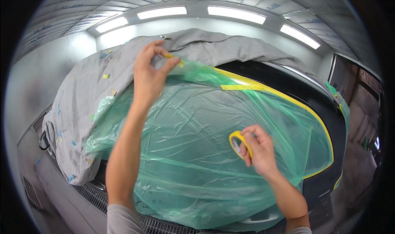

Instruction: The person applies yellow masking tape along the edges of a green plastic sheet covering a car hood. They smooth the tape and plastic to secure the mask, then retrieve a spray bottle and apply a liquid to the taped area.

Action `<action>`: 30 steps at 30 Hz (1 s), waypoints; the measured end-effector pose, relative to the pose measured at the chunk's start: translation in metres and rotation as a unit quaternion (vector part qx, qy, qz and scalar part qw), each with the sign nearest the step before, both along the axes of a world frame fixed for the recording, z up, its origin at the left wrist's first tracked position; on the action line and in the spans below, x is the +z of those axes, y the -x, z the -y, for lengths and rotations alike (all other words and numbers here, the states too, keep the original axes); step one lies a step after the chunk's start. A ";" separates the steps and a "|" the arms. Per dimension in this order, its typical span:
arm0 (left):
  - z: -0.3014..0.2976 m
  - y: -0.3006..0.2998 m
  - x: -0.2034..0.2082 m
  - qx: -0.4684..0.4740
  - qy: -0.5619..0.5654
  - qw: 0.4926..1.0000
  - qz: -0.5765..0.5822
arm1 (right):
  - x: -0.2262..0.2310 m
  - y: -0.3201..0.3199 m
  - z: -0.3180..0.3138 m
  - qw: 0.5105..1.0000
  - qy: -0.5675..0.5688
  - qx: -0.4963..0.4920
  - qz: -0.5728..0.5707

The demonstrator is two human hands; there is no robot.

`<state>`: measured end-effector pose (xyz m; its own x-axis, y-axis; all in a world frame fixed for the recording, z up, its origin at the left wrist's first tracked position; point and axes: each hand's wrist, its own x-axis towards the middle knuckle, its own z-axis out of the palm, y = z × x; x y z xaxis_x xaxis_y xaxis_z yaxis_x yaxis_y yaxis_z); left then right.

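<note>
A: What've your hands got rn?

B: My left hand (pixel 149 71) is up top, thumb and forefinger pinching a short bit of yellow masking tape (pixel 174 59) at the edge of the green plastic masking film (pixel 193 151), right where it meets the grey car cover (pixel 94 94). My right hand (pixel 259 149) is lower down, fingers closed round the yellow tape roll (pixel 238 143), held just over the film.

A: How do I do it well?

B: I'd say pull the film taut w/ the pinch first, then press the tape half on film, half on cover, no wrinkles. Keep it in line w/ the yellow tape edge (pixel 288 98) running along the black car body (pixel 325 106).
</note>
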<state>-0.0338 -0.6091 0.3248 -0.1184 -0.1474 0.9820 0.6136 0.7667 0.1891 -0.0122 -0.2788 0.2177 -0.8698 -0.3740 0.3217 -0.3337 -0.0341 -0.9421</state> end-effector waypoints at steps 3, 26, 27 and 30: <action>0.028 0.029 0.032 -0.059 0.002 0.988 0.142 | -0.012 -0.008 0.003 0.999 -0.008 0.043 -0.018; 0.094 0.117 0.067 0.312 0.069 0.943 0.091 | -0.100 -0.087 -0.019 0.998 0.021 0.003 0.054; 0.087 0.109 0.065 0.274 0.042 0.955 0.107 | -0.114 -0.095 -0.013 0.999 0.043 0.002 0.032; 0.055 0.023 -0.026 0.100 0.102 0.987 0.069 | -0.155 -0.114 0.003 0.998 0.014 0.027 0.050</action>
